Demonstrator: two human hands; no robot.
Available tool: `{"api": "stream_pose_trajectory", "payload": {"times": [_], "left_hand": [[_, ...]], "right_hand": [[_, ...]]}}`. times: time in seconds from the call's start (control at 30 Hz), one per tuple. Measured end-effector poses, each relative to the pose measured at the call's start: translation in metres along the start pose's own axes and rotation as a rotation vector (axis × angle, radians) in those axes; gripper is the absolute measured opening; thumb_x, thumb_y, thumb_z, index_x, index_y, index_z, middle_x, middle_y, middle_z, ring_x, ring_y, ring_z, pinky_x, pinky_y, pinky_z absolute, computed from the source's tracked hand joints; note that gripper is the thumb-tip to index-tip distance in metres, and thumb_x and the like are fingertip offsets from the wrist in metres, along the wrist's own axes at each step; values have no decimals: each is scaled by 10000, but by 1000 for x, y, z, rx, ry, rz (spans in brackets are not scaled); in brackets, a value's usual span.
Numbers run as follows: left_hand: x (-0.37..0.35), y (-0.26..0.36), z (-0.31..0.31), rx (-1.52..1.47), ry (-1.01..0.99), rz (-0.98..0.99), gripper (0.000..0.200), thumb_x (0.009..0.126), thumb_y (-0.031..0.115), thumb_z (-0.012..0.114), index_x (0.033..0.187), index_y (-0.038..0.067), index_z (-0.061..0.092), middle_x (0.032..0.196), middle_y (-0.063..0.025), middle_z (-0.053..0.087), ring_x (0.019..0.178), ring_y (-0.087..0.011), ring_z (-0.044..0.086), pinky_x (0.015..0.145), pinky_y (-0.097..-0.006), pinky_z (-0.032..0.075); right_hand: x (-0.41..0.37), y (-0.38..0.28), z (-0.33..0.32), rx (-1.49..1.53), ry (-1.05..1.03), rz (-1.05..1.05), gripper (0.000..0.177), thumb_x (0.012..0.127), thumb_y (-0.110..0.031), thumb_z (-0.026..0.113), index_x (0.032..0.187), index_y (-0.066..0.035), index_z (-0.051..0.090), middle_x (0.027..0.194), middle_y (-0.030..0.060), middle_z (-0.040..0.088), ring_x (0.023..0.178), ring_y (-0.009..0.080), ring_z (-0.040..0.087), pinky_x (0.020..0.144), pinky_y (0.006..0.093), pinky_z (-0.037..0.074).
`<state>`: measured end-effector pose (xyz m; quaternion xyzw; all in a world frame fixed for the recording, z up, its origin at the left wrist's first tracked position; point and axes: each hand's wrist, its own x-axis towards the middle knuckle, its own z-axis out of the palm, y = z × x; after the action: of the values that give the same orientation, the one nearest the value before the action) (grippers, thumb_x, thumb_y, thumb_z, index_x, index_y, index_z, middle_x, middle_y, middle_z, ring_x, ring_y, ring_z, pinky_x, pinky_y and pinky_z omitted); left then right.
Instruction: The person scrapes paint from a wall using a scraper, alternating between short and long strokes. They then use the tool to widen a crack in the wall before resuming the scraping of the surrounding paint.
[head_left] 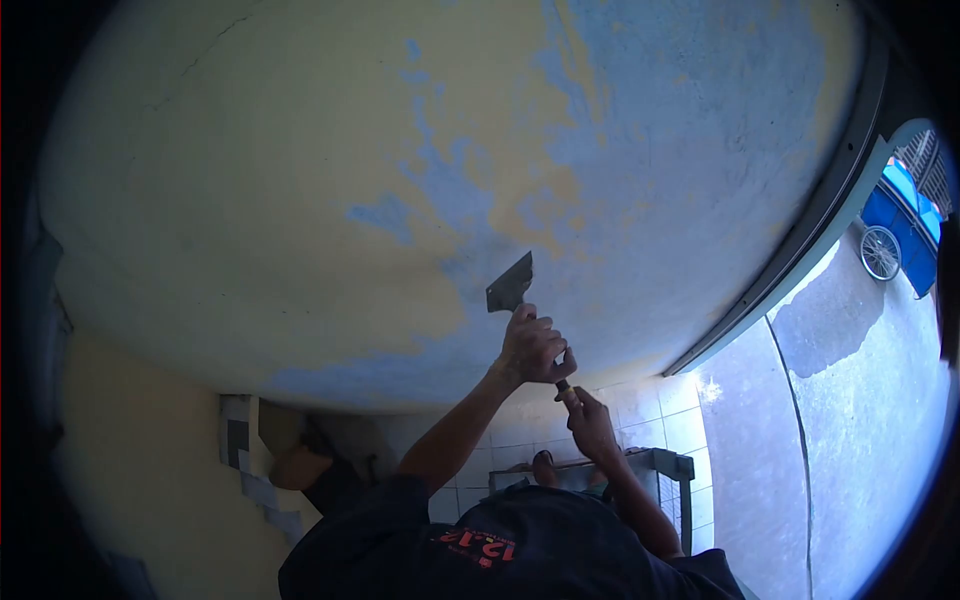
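While both hands [535, 345] grip it, the scraper [510, 283] touches the wall [250, 200].

One scraper [511, 283], two hands [535, 345] [590, 425], one wall [300, 180]

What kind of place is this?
Probably a room beside a street, under repair: a scraper on a wall of patchy paint, a tiled floor, and sunlit pavement outside.

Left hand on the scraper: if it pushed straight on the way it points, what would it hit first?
Probably the peeling yellow-and-blue painted wall: the left hand points the flat-bladed metal scraper up-left, and its blade edge seems to touch it.
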<state>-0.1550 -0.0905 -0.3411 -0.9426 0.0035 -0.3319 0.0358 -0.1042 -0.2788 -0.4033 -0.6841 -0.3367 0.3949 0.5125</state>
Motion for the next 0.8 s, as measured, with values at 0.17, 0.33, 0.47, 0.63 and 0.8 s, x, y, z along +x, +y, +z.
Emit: {"api": "stream_pose_trajectory", "payload": {"times": [0.17,0.33,0.47,0.63,0.8], "left_hand": [[7,3,-10,51,52,65,209,645,194,635,466,160,533,467,15,527,505,-162,499,732,-383,364],[11,-8,-21,22,-34,114,236,649,196,637,447,151,525,447,2,514,475,-176,483,707,-374,373],[13,-17,-29,5,-43,175,247,643,205,644,438,145,519,437,-2,502,463,-183,476,694,-371,378],[10,-29,-28,-13,-100,221,253,638,228,646,438,136,521,437,-12,496,466,-194,481,693,-374,384],[14,-27,-33,15,-109,254,258,640,239,649,440,140,522,436,-13,490,466,-206,486,691,-380,387]], "right_hand": [[0,2,4,70,6,-20,541,1040,-478,410,845,-1,575,573,58,508,538,154,515,536,355,417],[5,-2,23,172,-11,35,589,1034,-535,382,790,-21,532,595,10,471,548,105,461,523,318,393],[16,5,46,266,6,-13,588,1019,-597,332,765,-87,478,566,-16,431,450,79,431,410,270,367],[25,10,61,283,5,-78,636,1008,-632,300,745,-82,478,552,-8,433,433,90,434,403,272,361],[23,5,61,327,6,-76,675,991,-668,289,713,-82,476,538,-3,433,424,96,442,393,272,371]]}}
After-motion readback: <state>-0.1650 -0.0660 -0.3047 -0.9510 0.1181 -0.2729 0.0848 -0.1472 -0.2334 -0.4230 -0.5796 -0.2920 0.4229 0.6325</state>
